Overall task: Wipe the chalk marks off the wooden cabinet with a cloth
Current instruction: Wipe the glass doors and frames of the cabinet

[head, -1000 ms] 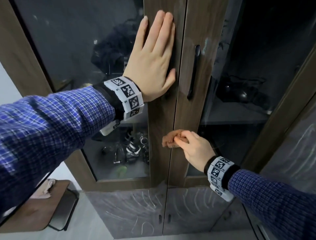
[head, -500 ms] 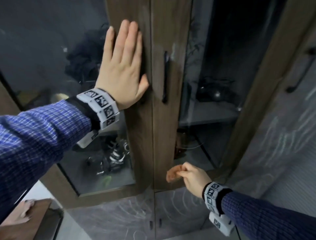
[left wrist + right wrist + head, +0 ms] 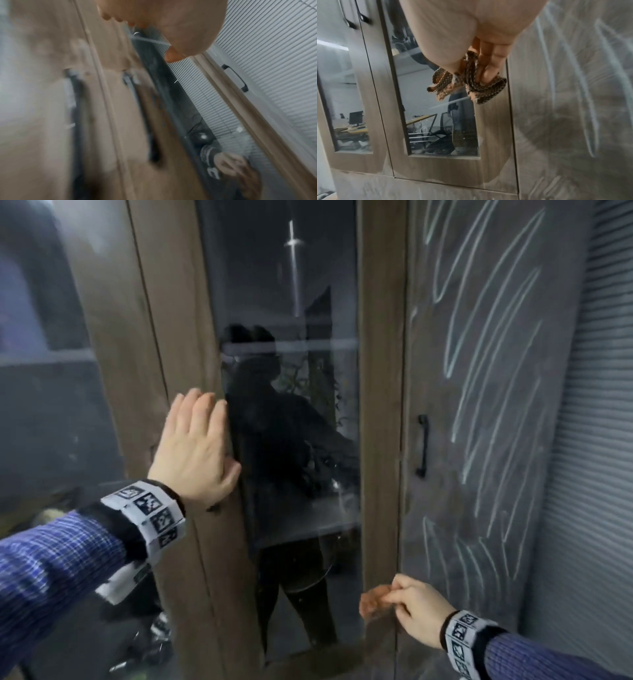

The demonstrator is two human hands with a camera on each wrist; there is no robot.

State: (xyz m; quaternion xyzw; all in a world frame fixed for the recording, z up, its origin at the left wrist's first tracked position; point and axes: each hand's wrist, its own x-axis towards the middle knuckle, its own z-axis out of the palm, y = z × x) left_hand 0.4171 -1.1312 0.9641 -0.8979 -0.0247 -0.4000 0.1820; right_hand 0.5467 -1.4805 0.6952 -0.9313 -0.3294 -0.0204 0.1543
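Left hand [image 3: 197,451] flat, fingers straight and together, pressed against the wooden frame of the glass door [image 3: 291,440], just beside the pane's left edge; nothing held. Right hand [image 3: 416,613] low down, fingers curled and pinching a bunched orange-brown cloth [image 3: 375,602] at the bottom of the door's right stile, beside the seam with the next panel. From the right wrist, cloth [image 3: 471,83] seen as a checked weave in brown and cream with frayed edges, squeezed between thumb and fingers [image 3: 489,63], hanging close to the wood; contact with the wood not clear. Wooden cabinet [image 3: 380,405] with a dusty grey side door [image 3: 479,508] to the right, covered in long pale chalk marks [image 3: 479,337], curved strokes running top to bottom, more low down near the right hand. Small black handle [image 3: 423,446] on that door's left edge. Smeared chalk haze also on the lower panels [image 3: 436,189] beneath the glass. Dark reflection of a person in the pane. Ribbed blinds [image 3: 599,440] at far right. Left wrist view blurred: palm [image 3: 171,20] close against the wood, black door handles [image 3: 142,115] beneath.
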